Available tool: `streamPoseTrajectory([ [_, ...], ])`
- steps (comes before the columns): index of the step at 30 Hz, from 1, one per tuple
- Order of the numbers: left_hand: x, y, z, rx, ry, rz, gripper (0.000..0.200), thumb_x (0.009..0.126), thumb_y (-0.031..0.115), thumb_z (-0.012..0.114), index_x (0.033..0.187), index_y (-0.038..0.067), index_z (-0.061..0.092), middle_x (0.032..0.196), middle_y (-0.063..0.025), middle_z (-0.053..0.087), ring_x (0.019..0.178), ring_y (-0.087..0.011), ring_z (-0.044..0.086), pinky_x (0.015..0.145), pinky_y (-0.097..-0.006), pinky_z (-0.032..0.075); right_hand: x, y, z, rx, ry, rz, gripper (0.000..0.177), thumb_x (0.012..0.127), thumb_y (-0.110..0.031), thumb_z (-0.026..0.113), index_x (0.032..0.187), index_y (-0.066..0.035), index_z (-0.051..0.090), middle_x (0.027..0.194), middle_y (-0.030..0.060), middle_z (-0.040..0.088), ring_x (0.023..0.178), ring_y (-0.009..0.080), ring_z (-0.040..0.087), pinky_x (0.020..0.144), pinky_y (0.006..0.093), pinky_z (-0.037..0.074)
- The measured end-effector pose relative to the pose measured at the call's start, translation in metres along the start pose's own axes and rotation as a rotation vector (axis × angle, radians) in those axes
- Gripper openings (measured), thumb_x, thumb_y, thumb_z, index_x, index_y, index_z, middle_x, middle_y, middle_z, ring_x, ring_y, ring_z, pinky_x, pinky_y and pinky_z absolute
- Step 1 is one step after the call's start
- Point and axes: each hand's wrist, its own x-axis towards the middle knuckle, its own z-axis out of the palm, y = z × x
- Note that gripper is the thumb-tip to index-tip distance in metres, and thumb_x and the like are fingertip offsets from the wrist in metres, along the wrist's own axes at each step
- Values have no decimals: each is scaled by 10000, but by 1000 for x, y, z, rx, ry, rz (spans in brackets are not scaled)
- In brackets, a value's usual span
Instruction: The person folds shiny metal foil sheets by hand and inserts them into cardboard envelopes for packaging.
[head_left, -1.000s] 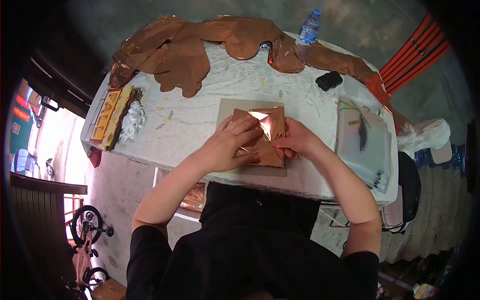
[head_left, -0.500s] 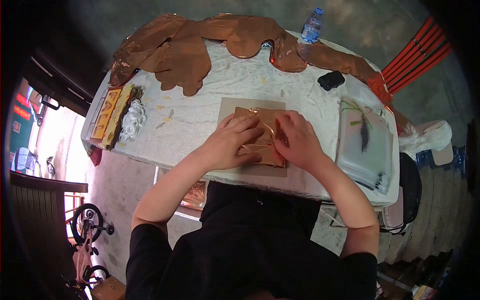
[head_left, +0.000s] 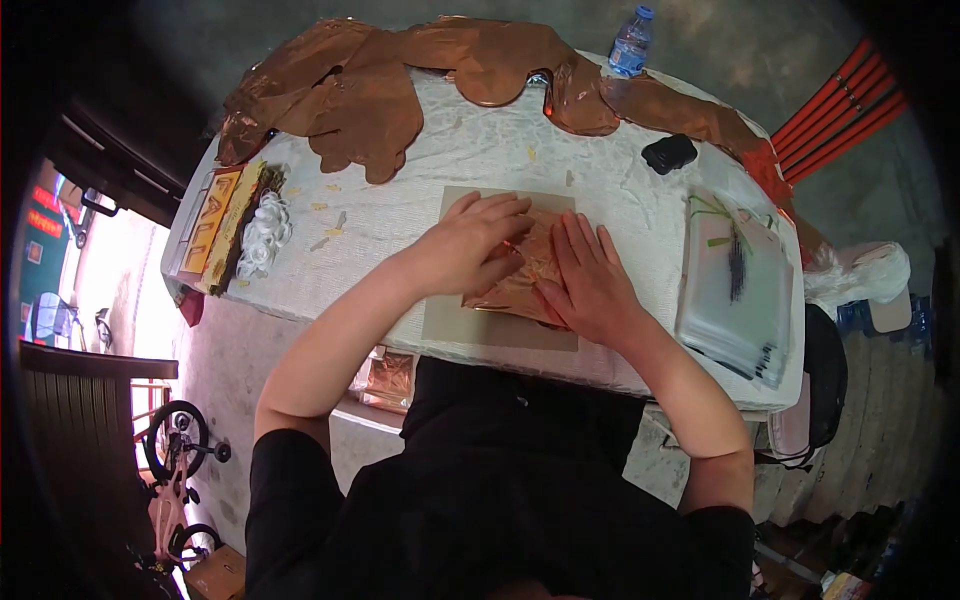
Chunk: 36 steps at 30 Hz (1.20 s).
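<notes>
A crinkled copper-coloured foil sheet (head_left: pixel 530 268) lies on a flat grey-beige board (head_left: pixel 500 328) near the table's front edge. My left hand (head_left: pixel 472 245) rests over the foil's left side, fingers stretched to the right and slightly bent. On the foil's right side, my right hand (head_left: pixel 592 275) lies flat with its fingers pointing away from me. Both hands touch the foil and cover parts of it. Neither hand grips anything that I can see.
Brown foil shapes (head_left: pixel 370 110) line the white-covered table's (head_left: pixel 380 250) far edge. A bottle (head_left: pixel 631 42) and a black object (head_left: pixel 669 154) are at the back right. Clear plastic sleeves (head_left: pixel 735 295) lie right; white curled material (head_left: pixel 265 235) and a yellow box (head_left: pixel 212 222) lie left.
My left hand has moved a little away from me and up the foil. My right hand has flattened, its fingers now straighter. The foil has shifted slightly to the left on the board.
</notes>
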Motion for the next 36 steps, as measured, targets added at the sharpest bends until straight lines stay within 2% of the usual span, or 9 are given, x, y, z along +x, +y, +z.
streamPoseTrajectory([
  [6, 11, -11, 4, -68, -30, 60, 385, 850, 157, 600, 1218, 50, 563, 1253, -148, 535, 1187, -304, 477, 1012, -419, 333, -1, -2, -4, 24, -48, 28, 686, 922, -383, 482, 1391, 84, 300, 1467, 261, 273, 1387, 373, 244, 1126, 509, 164],
  [14, 15, -15, 14, 109, 138, 40, 330, 828, 110, 589, 1155, 67, 597, 1081, -83, 564, 1038, -281, 515, 904, -394, 381, 2, -1, -3, 11, -79, -14, 666, 935, -389, 457, 1411, 46, 289, 1484, 232, 259, 1406, 348, 212, 1122, 539, 137],
  [18, 11, -6, 4, 133, 177, 145, 317, 826, 139, 606, 1133, 63, 601, 1128, -92, 556, 1068, -285, 515, 962, -412, 376, 2, -2, -3, 6, -106, 14, 666, 938, -388, 453, 1414, 46, 285, 1490, 227, 251, 1409, 344, 209, 1121, 539, 135],
  [20, 1, 6, 2, 12, -16, 166, 424, 817, 200, 645, 1215, 73, 571, 1260, -137, 523, 1226, -318, 453, 1072, -464, 303, -1, -1, -2, 4, -47, -10, 670, 942, -393, 449, 1416, 50, 282, 1495, 224, 247, 1411, 338, 207, 1125, 532, 132],
  [23, -10, 15, 1, -30, -101, 100, 602, 784, 296, 691, 1317, 89, 505, 1407, -153, 420, 1348, -329, 337, 1134, -493, 201, -2, 3, 6, -11, 34, -60, 680, 930, -440, 456, 1363, 75, 357, 1461, 262, 291, 1386, 364, 255, 1107, 559, 156],
  [26, -13, 10, 2, -6, -184, 69, 755, 747, 352, 722, 1393, 96, 427, 1477, -153, 335, 1392, -335, 265, 1135, -498, 183, -1, 2, 5, -4, 23, -46, 670, 933, -433, 452, 1362, 72, 361, 1463, 259, 292, 1386, 363, 254, 1109, 557, 150],
  [30, -11, 14, -4, -46, -204, 65, 757, 734, 357, 729, 1377, 86, 435, 1471, -159, 340, 1395, -333, 260, 1140, -500, 167, 0, 3, 3, 36, 13, -46, 662, 935, -430, 449, 1362, 70, 364, 1468, 258, 280, 1391, 366, 240, 1109, 563, 144],
  [33, -14, 38, -5, -56, -178, 61, 733, 709, 319, 758, 1331, 66, 466, 1456, -173, 354, 1369, -349, 301, 1119, -485, 227, -1, 3, 2, 34, -95, 13, 660, 947, -378, 453, 1414, 55, 278, 1509, 220, 212, 1427, 327, 159, 1138, 521, 96],
  [36, -16, 62, 7, -88, 26, 72, 587, 721, 318, 753, 1201, 71, 523, 1287, -175, 476, 1229, -354, 440, 1043, -473, 333, -2, 8, 12, 80, 1, -39, 634, 931, -367, 446, 1378, 66, 322, 1468, 257, 274, 1400, 367, 216, 1103, 594, 130],
])
